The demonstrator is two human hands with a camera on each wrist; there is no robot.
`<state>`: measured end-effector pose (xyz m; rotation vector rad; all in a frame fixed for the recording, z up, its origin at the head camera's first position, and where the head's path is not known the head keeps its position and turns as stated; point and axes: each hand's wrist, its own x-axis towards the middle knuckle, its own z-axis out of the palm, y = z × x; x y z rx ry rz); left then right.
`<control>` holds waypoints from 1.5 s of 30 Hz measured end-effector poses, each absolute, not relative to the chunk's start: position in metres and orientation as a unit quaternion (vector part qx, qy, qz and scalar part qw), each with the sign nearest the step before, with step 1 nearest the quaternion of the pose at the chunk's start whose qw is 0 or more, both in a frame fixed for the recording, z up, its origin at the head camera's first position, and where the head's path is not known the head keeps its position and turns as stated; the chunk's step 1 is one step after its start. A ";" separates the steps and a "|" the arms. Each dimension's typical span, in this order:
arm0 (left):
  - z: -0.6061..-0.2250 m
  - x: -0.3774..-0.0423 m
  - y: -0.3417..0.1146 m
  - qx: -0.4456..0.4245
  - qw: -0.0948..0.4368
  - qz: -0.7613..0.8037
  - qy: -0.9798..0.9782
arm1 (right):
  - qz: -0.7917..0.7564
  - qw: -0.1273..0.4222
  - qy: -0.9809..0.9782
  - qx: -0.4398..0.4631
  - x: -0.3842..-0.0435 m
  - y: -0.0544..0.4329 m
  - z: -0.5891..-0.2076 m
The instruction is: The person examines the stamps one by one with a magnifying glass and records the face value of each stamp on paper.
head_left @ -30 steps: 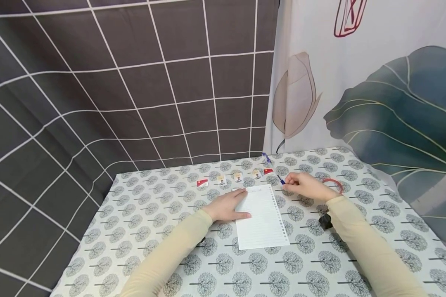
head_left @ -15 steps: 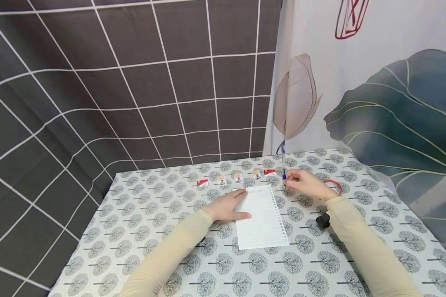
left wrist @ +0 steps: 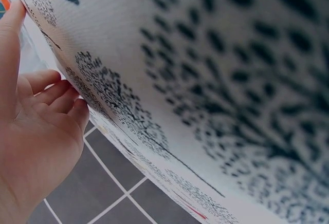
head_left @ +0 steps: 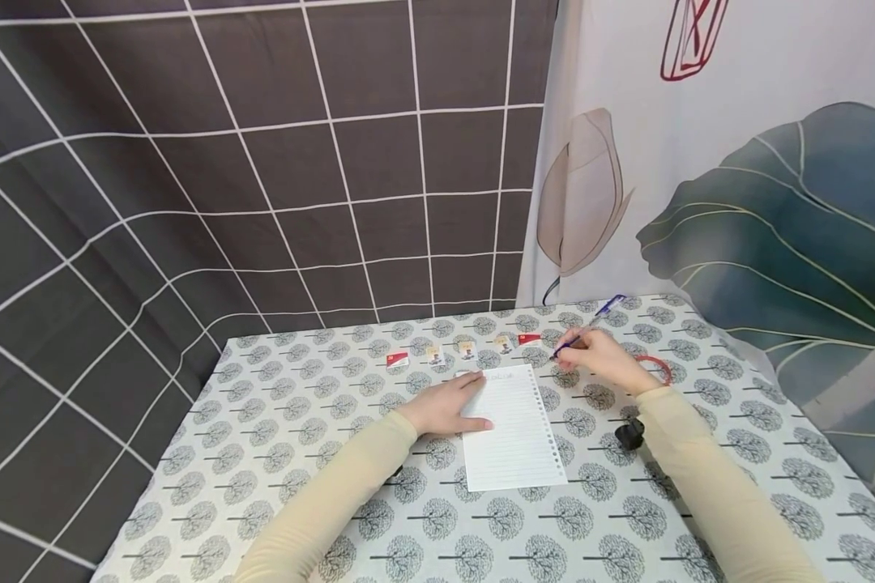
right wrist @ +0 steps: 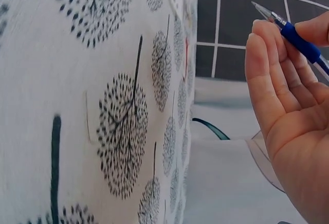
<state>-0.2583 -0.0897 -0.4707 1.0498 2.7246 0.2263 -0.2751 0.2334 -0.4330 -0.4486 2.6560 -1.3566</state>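
Note:
A lined sheet of paper [head_left: 514,445] with punched holes down its right edge lies on the table, faint writing at its top. My left hand [head_left: 446,405] rests flat on its left edge, fingers and thumb spread. To the right of the sheet's top corner, my right hand [head_left: 599,358] pinches a blue pen [head_left: 610,305] between thumb and fingers. In the right wrist view the blue grip of the pen [right wrist: 302,43] shows under the thumb, its tip bare and held clear of the cloth. The pen's back end slants up to the right in the head view.
Beyond the paper is a row of small cards: a red-and-white card [head_left: 397,359], several picture cards such as this beige card [head_left: 468,350], and another red card [head_left: 528,339]. A red ring [head_left: 659,368] lies behind my right wrist. A dark grid curtain [head_left: 379,227] hangs behind the table.
The pen has swung in my right fingers, from pointing away to the left, through upright, to leaning back right with its tip toward the paper. My left hand has stayed on the sheet.

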 end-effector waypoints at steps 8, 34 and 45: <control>-0.475 -0.258 -0.090 0.356 0.110 0.081 0.925 | -0.486 0.072 0.866 -0.089 -0.277 0.222 -0.445; -0.477 -0.262 -0.088 0.353 0.113 0.095 0.924 | -0.517 0.084 0.851 -0.012 -0.288 0.172 -0.464; -0.473 -0.261 -0.088 0.352 0.117 0.097 0.923 | -0.521 0.080 0.850 -0.001 -0.285 0.166 -0.460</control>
